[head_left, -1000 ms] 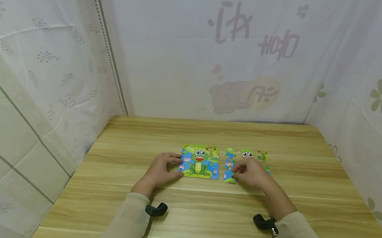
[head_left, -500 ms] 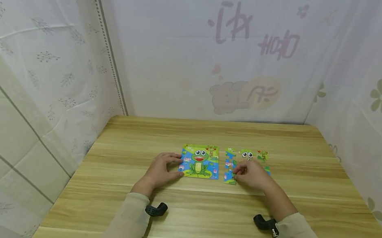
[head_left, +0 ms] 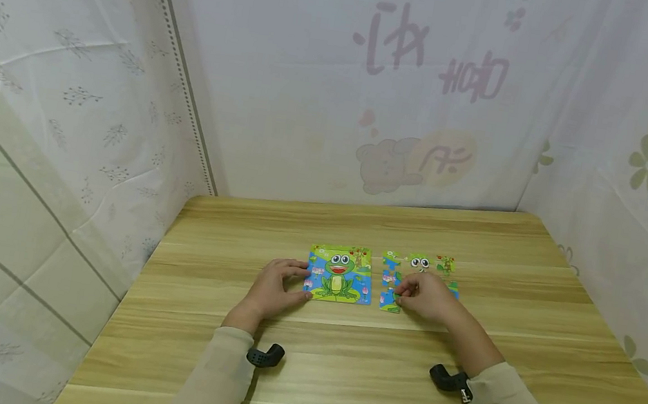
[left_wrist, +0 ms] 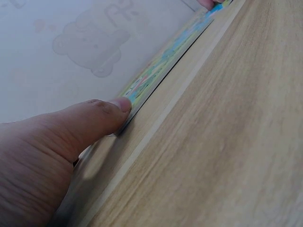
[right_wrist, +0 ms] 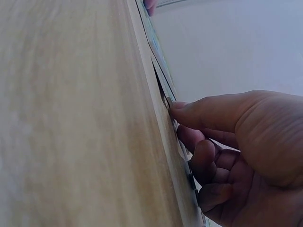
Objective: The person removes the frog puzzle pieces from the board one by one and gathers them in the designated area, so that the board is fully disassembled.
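Observation:
A square frog picture board (head_left: 339,273) lies flat on the table. My left hand (head_left: 271,290) rests at its left side, fingers loosely bent along the edge. In the left wrist view, the thumb (left_wrist: 106,113) touches the board's near corner. To the right lie several loose puzzle pieces of the same picture. My right hand (head_left: 428,296) pinches a blue and green puzzle piece (head_left: 389,302) at the lower left of that group. In the right wrist view, one end of the piece tilts up slightly under the thumb (right_wrist: 182,108). My right hand covers some pieces.
Beyond my right fingers are a piece with the frog's eyes (head_left: 419,263) and a corner piece with red fruit (head_left: 445,263). At the left of the group is a blue-green piece (head_left: 391,259). Patterned curtains (head_left: 316,89) hang around the wooden table (head_left: 335,378).
The pinched puzzle piece has shifted slightly, first toward me and right, then a little back left. My right fingers have dipped a little; the left hand has stayed still.

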A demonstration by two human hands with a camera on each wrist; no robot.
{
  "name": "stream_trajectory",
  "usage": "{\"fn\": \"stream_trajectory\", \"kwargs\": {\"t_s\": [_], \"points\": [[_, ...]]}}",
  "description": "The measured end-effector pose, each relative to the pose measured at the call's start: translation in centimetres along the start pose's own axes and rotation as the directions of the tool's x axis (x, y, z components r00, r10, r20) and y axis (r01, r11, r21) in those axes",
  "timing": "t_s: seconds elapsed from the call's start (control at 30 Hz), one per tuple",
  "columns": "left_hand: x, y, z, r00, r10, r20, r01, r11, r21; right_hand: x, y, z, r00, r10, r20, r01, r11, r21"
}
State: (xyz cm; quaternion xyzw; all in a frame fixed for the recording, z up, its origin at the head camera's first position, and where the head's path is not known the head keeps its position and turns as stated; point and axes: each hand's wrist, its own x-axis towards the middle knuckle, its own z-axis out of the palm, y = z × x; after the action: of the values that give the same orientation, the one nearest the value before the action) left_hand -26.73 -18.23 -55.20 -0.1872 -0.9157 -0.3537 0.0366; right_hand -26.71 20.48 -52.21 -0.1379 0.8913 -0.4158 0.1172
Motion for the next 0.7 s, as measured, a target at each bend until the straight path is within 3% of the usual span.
{"fn": "stream_trajectory", "kwargs": {"t_s": [0.7], "points": [[0.05, 0.0, 0.04, 1.0, -0.013, 0.001, 0.013, 1.0, -0.005, -0.02, -0.16, 0.01, 1.0, -0.008, 0.005, 0.008, 1.0, -0.01]]}}
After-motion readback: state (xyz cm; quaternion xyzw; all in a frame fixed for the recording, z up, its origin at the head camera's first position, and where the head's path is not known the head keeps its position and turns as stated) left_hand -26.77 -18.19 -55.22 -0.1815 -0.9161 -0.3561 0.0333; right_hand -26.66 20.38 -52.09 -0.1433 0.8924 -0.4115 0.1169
